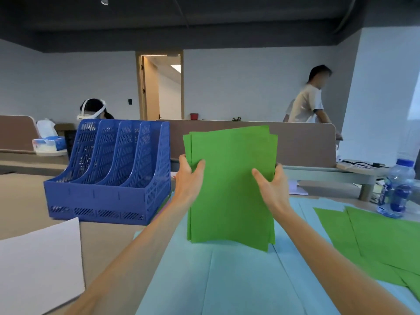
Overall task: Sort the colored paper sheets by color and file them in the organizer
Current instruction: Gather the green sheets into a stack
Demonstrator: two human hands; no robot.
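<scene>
A stack of green paper sheets [229, 178] stands upright, its bottom edge resting on light blue sheets [218, 276] spread over the desk. My left hand [188, 178] grips the stack's left edge and my right hand [271, 187] grips its right edge, thumbs on the near face. The blue plastic organizer [109, 176] with several slots stands to the left of the stack, and its slots look empty. More green sheets [375, 237] lie flat at the right. A white sheet [38, 264] lies at the near left.
A water bottle [396, 189] stands at the far right. A tissue box [48, 143] sits behind the organizer. Brown desk dividers [302, 142] run across the back. Two other people are beyond them, one seated at left, one standing at right.
</scene>
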